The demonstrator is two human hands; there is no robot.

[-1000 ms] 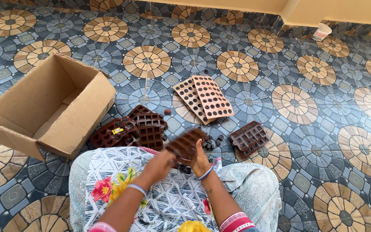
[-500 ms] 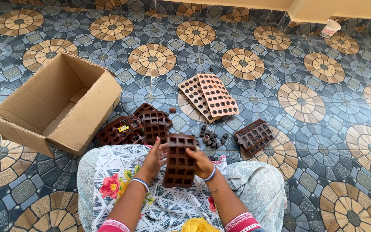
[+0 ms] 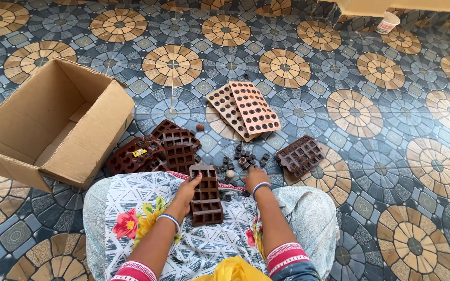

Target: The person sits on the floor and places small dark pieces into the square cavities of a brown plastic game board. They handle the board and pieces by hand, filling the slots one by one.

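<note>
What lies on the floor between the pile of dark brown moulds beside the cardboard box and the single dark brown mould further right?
In the head view, small dark chocolate pieces lie scattered on the patterned tile floor between the pile of dark brown moulds and the single dark brown mould.
</note>
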